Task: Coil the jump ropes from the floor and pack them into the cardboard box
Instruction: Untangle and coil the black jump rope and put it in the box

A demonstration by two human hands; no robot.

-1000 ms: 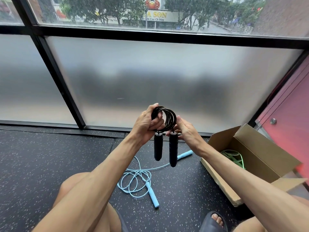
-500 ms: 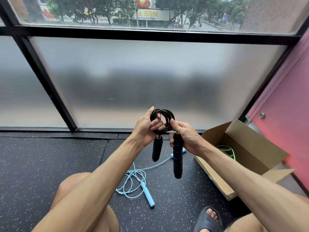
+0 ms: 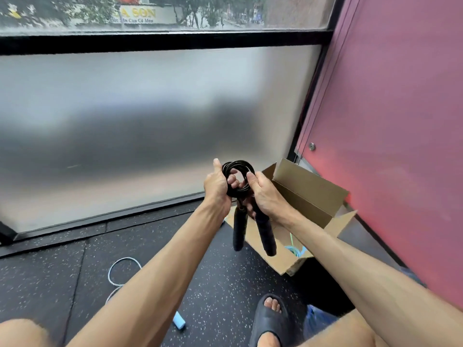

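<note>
The black jump rope (image 3: 238, 177) is sitting wound into a tight little coil up in the air in front of the frosted window (image 3: 140, 131), with its 2 black handles (image 3: 253, 229) dangling down side by side, the right one angling out a bit toward the box. The left hand (image 3: 216, 187) is gripping the left side of the coil, fingers (image 3: 233, 181) poking through the middle of the loop and thumb pointing up along the outside. The right hand (image 3: 264, 194) is clamping the right side, thumb pressing on top of the coil and the rest of the fingers curling around underneath where the rope is meeting the handles. So both hands are closed on the same rope. Right behind and below the handles the cardboard box (image 3: 308, 196) is sitting open on the floor (image 3: 50, 276) against the pink wall (image 3: 390, 121), flaps up, and a bit of green and light blue rope (image 3: 295, 249) is showing inside it near the front corner. Over on the left, a light blue jump rope (image 3: 117, 274) is still lying loose on the speckled black floor, with 1 blue handle (image 3: 179, 323) peeking out under the left forearm. A foot in a dark slide sandal (image 3: 269, 319) is resting on the floor down near the bottom.
</note>
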